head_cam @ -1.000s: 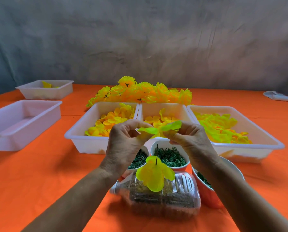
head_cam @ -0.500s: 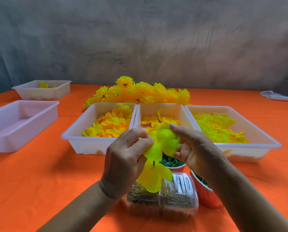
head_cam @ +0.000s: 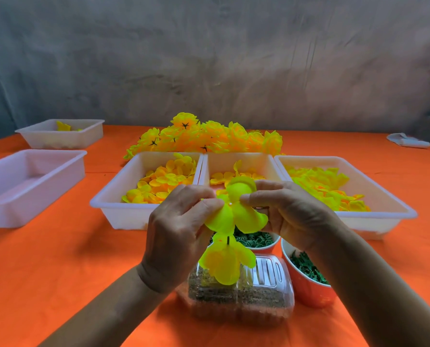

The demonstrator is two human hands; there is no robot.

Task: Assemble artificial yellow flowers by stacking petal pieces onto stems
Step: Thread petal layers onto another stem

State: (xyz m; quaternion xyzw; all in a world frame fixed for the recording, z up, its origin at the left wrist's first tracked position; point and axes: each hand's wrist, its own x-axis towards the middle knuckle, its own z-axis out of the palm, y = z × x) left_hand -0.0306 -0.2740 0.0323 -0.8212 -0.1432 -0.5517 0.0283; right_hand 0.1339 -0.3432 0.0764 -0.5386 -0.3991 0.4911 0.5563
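Note:
A yellow-green petal piece hangs between my two hands just above a thin dark stem. My left hand pinches its left side and my right hand pinches its right side. Lower on the stem sits another yellow petal layer. The stem stands upright in a clear plastic bottle that lies on its side, filled with brown grit. Three white trays hold loose petals: a left tray, a middle tray and a right tray.
Finished yellow flowers are heaped behind the trays. Cups of green parts stand right of the bottle. Two more white trays sit at the left, and a white cloth lies far right on the orange table.
Both hands have brought the petal piece down from above the trays to just over the stem tip. The piece has tipped from flat to drooping.

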